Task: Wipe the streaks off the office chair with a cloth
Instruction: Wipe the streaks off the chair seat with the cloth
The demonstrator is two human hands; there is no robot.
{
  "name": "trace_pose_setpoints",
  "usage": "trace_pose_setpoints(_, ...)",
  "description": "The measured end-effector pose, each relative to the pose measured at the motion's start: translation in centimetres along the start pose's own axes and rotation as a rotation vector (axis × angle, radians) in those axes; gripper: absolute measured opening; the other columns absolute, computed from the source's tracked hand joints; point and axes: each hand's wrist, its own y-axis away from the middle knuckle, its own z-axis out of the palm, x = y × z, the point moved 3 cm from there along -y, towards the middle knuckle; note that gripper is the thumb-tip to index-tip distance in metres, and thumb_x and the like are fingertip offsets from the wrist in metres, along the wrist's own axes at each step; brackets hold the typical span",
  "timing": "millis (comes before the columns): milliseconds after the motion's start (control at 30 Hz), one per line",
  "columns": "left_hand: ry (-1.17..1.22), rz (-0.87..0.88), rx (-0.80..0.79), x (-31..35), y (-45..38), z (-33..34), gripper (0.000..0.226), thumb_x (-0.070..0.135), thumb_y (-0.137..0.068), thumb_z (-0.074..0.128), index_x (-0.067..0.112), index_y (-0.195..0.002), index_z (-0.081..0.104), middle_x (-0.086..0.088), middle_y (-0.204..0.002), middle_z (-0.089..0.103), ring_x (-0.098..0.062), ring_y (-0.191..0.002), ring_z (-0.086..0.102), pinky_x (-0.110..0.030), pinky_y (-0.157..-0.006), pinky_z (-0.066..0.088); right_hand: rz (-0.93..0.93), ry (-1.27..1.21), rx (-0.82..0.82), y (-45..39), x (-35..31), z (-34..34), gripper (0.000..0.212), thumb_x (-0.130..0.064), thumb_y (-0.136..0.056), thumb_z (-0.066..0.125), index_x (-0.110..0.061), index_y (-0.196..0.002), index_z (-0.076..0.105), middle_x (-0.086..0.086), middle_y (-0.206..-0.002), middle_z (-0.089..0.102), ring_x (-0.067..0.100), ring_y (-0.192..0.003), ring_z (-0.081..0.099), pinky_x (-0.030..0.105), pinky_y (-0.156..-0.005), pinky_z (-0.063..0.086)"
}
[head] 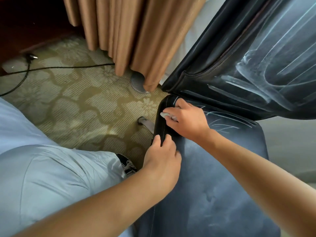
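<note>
Wiping is underway at the seat's back left corner, where the right hand [186,119] curls its fingers round a small pale cloth [166,115] and presses it against the dark office chair [213,177]. The left hand [162,154] steadies the seat's left edge, fingers bent over the rim. By the look of it, little is done: white streaks [222,124] remain just beside the cloth along the seat's rear edge, and heavier ones cover the backrest [265,57].
</note>
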Motion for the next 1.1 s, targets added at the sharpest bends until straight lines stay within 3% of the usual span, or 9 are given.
trace_pose_setpoints(67,0.040,0.011,0.064,0.6,-0.9,1.2,0.081,0.054,-0.109,0.036,0.010,-0.167,0.000,-0.021,-0.172,-0.014,-0.038,-0.159,-0.016,-0.057,-0.129,-0.002,0.156,-0.060,0.097,1.8,1.7,1.0,0.022,-0.041,-0.094,0.064,-0.034,-0.112,0.075,-0.002,-0.093,0.054,0.023,-0.077,0.062,0.034,-0.056,0.052)
trace_pose_setpoints(167,0.091,0.019,0.046,2.0,-2.2,3.1,0.091,0.069,-0.105,0.023,0.014,-0.164,-0.018,-0.019,-0.167,-0.032,-0.037,-0.154,-0.033,-0.056,-0.127,-0.012,0.288,-0.208,0.093,5.4,2.4,1.4,0.025,-0.041,-0.095,0.068,-0.037,-0.119,0.073,-0.009,-0.096,0.053,0.016,-0.076,0.059,0.033,-0.063,0.054)
trace_pose_setpoints(267,0.080,-0.023,0.107,3.2,-2.9,4.5,0.101,0.079,-0.098,0.015,0.010,-0.160,-0.026,-0.025,-0.162,-0.038,-0.042,-0.147,-0.042,-0.061,-0.123,-0.017,0.208,-0.304,0.014,7.2,2.9,1.1,0.027,-0.043,-0.094,0.069,-0.042,-0.120,0.073,-0.014,-0.095,0.054,0.009,-0.076,0.059,0.031,-0.065,0.054)
trace_pose_setpoints(367,0.084,-0.033,0.145,3.8,-3.0,5.1,0.105,0.082,-0.095,0.013,0.009,-0.158,-0.029,-0.027,-0.157,-0.044,-0.044,-0.142,-0.048,-0.064,-0.120,-0.021,0.188,-0.234,0.110,4.8,3.0,1.7,0.021,-0.045,-0.095,0.066,-0.042,-0.114,0.074,-0.010,-0.095,0.055,0.014,-0.076,0.062,0.029,-0.061,0.051)
trace_pose_setpoints(667,0.083,-0.006,0.111,3.5,-3.2,5.1,0.102,0.082,-0.095,0.006,0.007,-0.150,-0.036,-0.025,-0.156,-0.047,-0.042,-0.141,-0.051,-0.064,-0.118,-0.024,0.610,-0.059,0.135,-2.2,2.0,3.1,0.037,-0.043,-0.105,0.045,-0.019,-0.126,0.063,0.008,-0.119,0.057,0.033,-0.101,0.063,0.038,-0.065,0.040)
trace_pose_setpoints(800,0.074,-0.008,0.099,3.5,-3.3,4.9,0.102,0.082,-0.096,0.007,0.009,-0.155,-0.033,-0.026,-0.153,-0.050,-0.044,-0.139,-0.053,-0.064,-0.116,-0.028,0.447,-0.115,0.172,0.4,2.3,3.3,0.056,-0.044,-0.093,0.064,-0.013,-0.137,0.054,0.013,-0.114,0.059,0.035,-0.098,0.062,0.040,-0.071,0.051)
trace_pose_setpoints(967,0.079,0.001,0.073,3.5,-3.5,5.1,0.103,0.082,-0.095,0.008,0.008,-0.154,-0.033,-0.026,-0.154,-0.047,-0.044,-0.140,-0.051,-0.064,-0.118,-0.023,0.179,-0.199,0.174,1.3,0.4,2.9,0.049,-0.032,-0.084,0.068,-0.021,-0.131,0.062,0.009,-0.106,0.060,0.033,-0.093,0.063,0.038,-0.071,0.051)
trace_pose_setpoints(1033,0.064,-0.006,0.072,3.5,-3.6,5.1,0.103,0.082,-0.095,0.007,0.008,-0.154,-0.033,-0.026,-0.153,-0.048,-0.044,-0.140,-0.051,-0.065,-0.118,-0.022,0.196,-0.089,0.189,0.2,-0.2,3.2,0.041,-0.034,-0.086,0.063,-0.022,-0.125,0.065,0.008,-0.102,0.058,0.034,-0.082,0.063,0.036,-0.061,0.047)
trace_pose_setpoints(1100,0.050,-0.005,0.070,3.4,-3.5,5.0,0.103,0.082,-0.095,0.007,0.009,-0.156,-0.032,-0.025,-0.155,-0.048,-0.043,-0.140,-0.052,-0.065,-0.118,-0.023,0.390,0.007,0.142,-0.9,1.0,2.8,0.034,-0.039,-0.093,0.056,-0.024,-0.122,0.061,0.008,-0.105,0.056,0.036,-0.082,0.064,0.035,-0.058,0.040)
